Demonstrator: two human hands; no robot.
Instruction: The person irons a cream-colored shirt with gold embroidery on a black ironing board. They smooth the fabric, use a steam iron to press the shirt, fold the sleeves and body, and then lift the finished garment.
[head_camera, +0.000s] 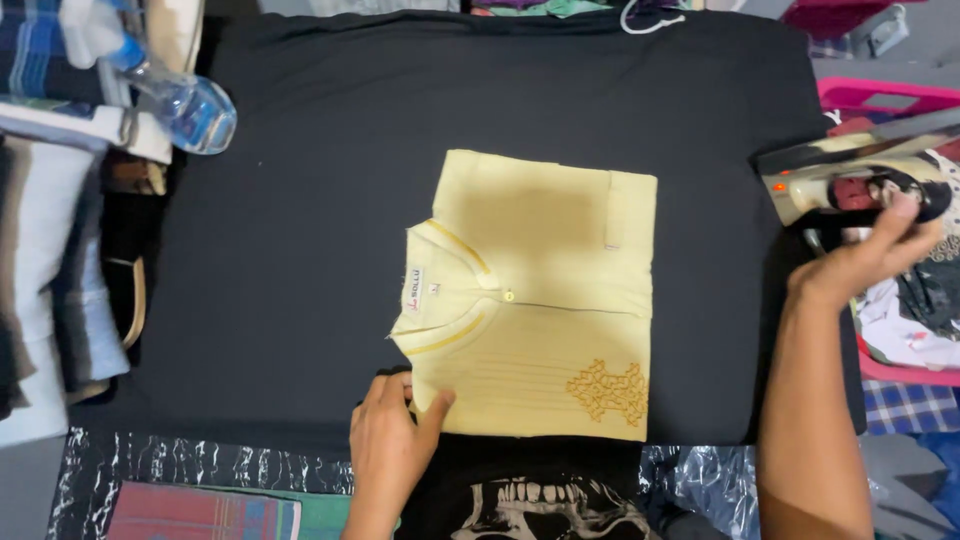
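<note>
A folded pale yellow shirt (545, 295) with a collar and gold embroidery lies in the middle of a black cloth-covered ironing surface (300, 250). My left hand (392, 440) rests at the shirt's near left corner, thumb on the fabric, fingers apart. My right hand (865, 260) is at the right edge of the surface, fingers curled around the handle of a clothes iron (850, 180) that sits just off the black cloth.
A clear plastic water bottle (175, 95) lies at the top left beside stacked folded clothes (50, 250). Pink baskets (880, 95) with clothing stand at the right. A black printed garment (540, 500) and plastic sheeting lie along the near edge.
</note>
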